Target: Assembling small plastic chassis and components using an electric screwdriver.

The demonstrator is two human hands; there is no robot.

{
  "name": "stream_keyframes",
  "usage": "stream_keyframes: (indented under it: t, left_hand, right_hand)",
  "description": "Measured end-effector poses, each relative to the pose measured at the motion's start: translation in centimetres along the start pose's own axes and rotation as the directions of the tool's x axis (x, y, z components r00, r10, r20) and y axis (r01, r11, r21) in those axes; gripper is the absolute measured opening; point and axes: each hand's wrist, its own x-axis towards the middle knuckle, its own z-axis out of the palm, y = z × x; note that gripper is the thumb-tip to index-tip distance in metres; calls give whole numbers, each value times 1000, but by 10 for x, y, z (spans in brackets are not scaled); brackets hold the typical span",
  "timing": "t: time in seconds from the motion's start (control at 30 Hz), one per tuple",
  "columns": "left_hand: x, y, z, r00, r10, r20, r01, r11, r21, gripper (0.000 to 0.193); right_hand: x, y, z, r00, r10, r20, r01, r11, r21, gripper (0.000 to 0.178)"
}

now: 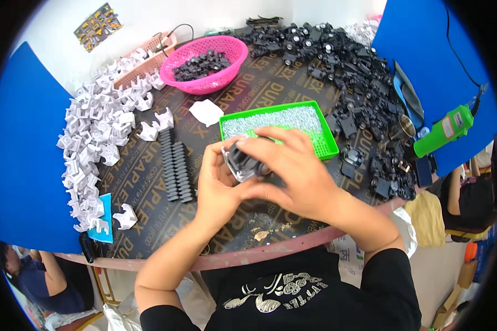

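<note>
Nearest, two bare hands meet over the dark table around one small black plastic part with a pale frame (pixel 240 161): the left hand (pixel 214 185) cups it from the side, while the right hand (pixel 295 171) arches over it, fingers bent, thumb reaching toward the left palm — a narrow, two-handed hold. Left of them stand two rows of black ridged plastic pieces (pixel 182 172). Just beyond the right hand, one green rectangular plastic tray (pixel 328 132) holds a layer of tiny silvery bits (pixel 279 119), too many to count. Farther off, one round bright-pink perforated basket (pixel 204 86) contains a heap of black plastic parts (pixel 203 64) — individual pieces blur together.
</note>
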Motion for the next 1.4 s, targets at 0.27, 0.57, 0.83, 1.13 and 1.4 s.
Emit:
stream_keyframes:
  t: [0.27,0.57,0.83,1.13,1.4]
  left_hand:
    - [-6,-3,-23,994,-107,-7,107,994,-1,65]
    - [-7,-4,-18,997,-71,-26,75,982,176,63]
    - [-9,-5,-14,976,195,95,-196,604,773,69]
    - [-10,-2,-10,977,178,119,-197,527,826,73]
    - [-14,-10,-10,987,148,69,-140,549,824,80]
  right_hand:
    - [-6,29,22,988,-5,157,-60,912,405,48]
    - [-17,31,10,818,564,-118,-339,636,693,9]
    - [-26,23,52,808,589,-1,-437,600,670,12]
    - [-26,13,53,755,653,59,-437,434,788,10]
    - [-27,13,53,734,657,172,-450,282,847,12]
